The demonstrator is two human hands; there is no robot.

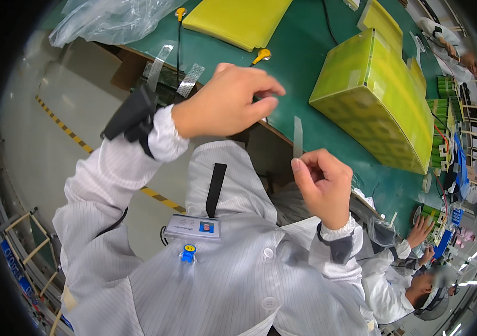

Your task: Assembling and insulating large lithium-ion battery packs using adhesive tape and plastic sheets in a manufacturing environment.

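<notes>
My left hand (231, 103) hovers over the near edge of the green-topped table, thumb and forefinger a little apart and slightly blurred, with nothing visible between them. To its right, lower down, is my right hand (326, 182), fingers curled and thumb bent in. A short strip of clear tape (298, 134) rises from its fingertips, which seem to pinch the lower end. Beyond that hand stands a large block (373, 95) wrapped in yellow-green sheet, with rows of round shapes showing through its near side. Two more clear tape strips, one (160, 64) and another (191, 79), hang at the table edge left of my left hand.
A flat yellow panel (235, 22) lies at the table's back, beside clear plastic film (118, 22). Yellow-capped snap leads, one (180, 14) and another (262, 55), rest near the edge. At the right, a co-worker's hand (419, 231) is near green packs (439, 112).
</notes>
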